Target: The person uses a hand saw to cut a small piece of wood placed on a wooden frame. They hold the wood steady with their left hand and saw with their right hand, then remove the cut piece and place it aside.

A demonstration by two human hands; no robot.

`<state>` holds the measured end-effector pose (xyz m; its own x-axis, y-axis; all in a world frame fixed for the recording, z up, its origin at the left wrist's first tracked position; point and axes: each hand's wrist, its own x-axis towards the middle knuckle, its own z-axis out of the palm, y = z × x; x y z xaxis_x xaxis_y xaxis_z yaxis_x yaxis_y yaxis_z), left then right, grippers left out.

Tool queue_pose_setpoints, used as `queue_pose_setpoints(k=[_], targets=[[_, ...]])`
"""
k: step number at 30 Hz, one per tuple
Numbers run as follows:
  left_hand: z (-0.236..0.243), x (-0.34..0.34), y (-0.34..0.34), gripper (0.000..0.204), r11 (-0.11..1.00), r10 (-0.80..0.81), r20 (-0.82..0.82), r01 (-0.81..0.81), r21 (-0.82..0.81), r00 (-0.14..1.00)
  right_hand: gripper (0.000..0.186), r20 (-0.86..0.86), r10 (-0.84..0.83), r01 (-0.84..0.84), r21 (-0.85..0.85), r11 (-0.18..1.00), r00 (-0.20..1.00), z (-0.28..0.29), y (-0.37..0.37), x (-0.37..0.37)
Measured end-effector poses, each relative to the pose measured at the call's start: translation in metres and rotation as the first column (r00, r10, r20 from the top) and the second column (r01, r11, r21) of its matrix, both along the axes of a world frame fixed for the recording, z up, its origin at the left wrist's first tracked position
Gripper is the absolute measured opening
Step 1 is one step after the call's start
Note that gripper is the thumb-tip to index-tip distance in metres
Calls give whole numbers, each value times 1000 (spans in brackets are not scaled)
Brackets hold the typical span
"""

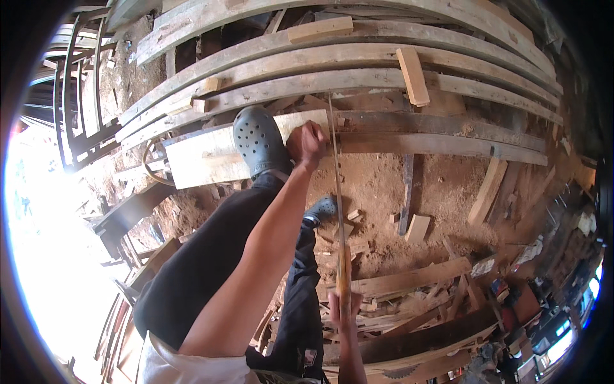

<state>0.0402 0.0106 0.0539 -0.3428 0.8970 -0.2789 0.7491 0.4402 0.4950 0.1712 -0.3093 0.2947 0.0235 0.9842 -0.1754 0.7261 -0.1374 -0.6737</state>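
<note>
A pale wooden board [201, 160] lies across timbers, with my left foot in a grey-blue clog [259, 141] on it. My left hand [307, 144] is closed on the board near its right end, beside the clog. A long handsaw blade [334, 160] runs along that end, pointing away from me. My right hand [345, 310] grips the saw's yellowish wooden handle [343, 275] low in the view. My other clogged foot [320, 208] is down on the dirt floor.
Long parallel beams [473, 57] span the top, with a short block [411, 77] across them. Offcuts [417, 229] and sawdust lie on the floor. Planks are piled at lower right, near a toothed circular blade [400, 371]. A timber frame [80, 102] stands at upper left beside bright daylight.
</note>
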Motion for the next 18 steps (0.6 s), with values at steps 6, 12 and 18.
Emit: queue_pose_setpoints(k=[6, 12, 18], targets=[[-24, -2, -7, 21, 974, 35, 151, -68, 215, 988, 23, 97, 99, -83, -161, 984, 990, 2, 5, 0], [-4, 1, -4, 20, 999, 5, -2, -5, 54, 1000, 9, 151, 33, -43, 67, 997, 988, -1, -22, -3], [10, 4, -6, 26, 1000, 9, -10, -9, -1, 1000, 15, 455, 339, -355, -55, 933, 823, 15, -49, 19]])
